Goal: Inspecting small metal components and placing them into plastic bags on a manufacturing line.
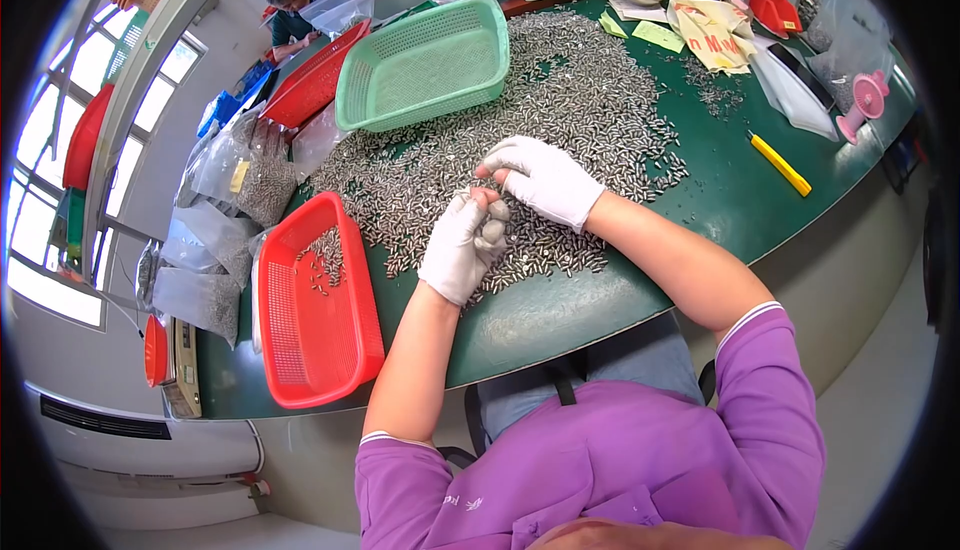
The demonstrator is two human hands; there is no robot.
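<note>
A wide heap of small silver metal pins [560, 100] covers the middle of the green table [740, 200]. Both my hands wear white gloves and meet over the near edge of the heap. My left hand [462, 245] is curled around a bunch of the pins. My right hand [540, 178] reaches across to it, fingertips pinched at the pins sticking out of the left fist. A red mesh basket [315, 350] with a few pins in its far end sits just left of my left hand.
A green mesh basket [425, 60] and another red basket [315, 75] stand at the back left. Clear bags of pins [245, 175] lie along the left edge. A yellow utility knife [780, 163], papers, metal bowls and a pink tool are at the right. Another person sits far back.
</note>
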